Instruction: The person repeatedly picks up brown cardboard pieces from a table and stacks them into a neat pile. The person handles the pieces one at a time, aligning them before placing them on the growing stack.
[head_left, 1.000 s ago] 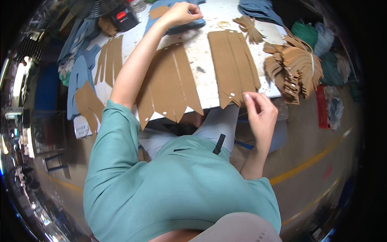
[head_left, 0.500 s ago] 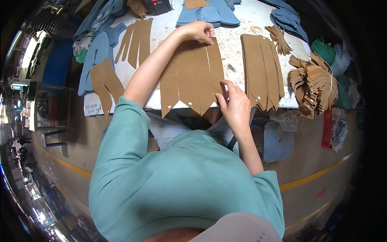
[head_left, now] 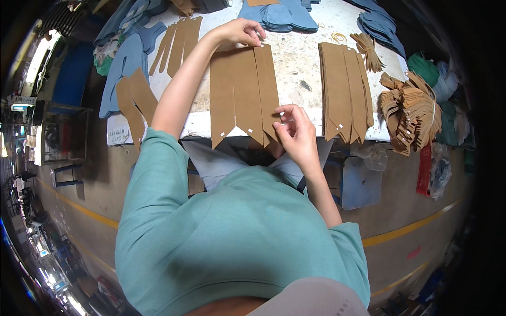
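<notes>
Three tan pointed strips [head_left: 243,92] lie side by side, tips overhanging worktop [head_left: 300,73] near edge, long axis near-to-far, small white marks by tips. Right hand [head_left: 297,131] fingers pinch rightmost tip. Left hand [head_left: 241,32] fingers curled, pressing far ends.

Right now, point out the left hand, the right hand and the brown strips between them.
left hand [head_left: 240,32], head view, back of hand.
right hand [head_left: 295,131], head view, knuckles.
brown strips [head_left: 240,89], head view, middle strip's face.

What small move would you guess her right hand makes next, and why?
Probably a pinch on the point of the rightmost brown strip: the right hand sits at that lower tip, while the left hand presses the strips' far ends flat.
</notes>
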A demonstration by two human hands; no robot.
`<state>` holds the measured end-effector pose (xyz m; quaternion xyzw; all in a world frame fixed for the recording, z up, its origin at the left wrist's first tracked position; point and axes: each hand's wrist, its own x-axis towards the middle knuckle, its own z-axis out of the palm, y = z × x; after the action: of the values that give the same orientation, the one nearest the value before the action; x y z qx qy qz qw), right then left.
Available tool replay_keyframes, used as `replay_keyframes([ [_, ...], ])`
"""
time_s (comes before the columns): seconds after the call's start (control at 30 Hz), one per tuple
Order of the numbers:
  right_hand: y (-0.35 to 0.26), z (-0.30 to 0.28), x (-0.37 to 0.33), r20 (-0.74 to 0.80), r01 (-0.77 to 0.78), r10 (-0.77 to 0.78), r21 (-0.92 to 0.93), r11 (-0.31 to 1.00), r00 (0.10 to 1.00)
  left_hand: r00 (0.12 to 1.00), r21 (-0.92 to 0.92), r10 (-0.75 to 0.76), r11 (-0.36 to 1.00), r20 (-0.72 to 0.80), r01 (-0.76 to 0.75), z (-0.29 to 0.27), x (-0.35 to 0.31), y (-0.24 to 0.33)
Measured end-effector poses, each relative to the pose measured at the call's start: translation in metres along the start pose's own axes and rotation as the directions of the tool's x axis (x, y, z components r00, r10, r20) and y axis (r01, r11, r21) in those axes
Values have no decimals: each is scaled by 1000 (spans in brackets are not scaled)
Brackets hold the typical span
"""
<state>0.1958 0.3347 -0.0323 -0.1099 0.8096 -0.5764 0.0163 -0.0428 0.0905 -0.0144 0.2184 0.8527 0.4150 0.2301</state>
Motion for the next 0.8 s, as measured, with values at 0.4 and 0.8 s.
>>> replay_keyframes([
  [0.4, -8, 4, 3, -85, -80, 46, -450, 890, 995, 998, 224, 6, 974, -63, 8, 15, 4, -1],
  [0.8, -16, -56, -10, -329, 12, -15, -10, 1000, 944, 964, -145, 256, 954, -71, -264, 13, 58, 62],
])
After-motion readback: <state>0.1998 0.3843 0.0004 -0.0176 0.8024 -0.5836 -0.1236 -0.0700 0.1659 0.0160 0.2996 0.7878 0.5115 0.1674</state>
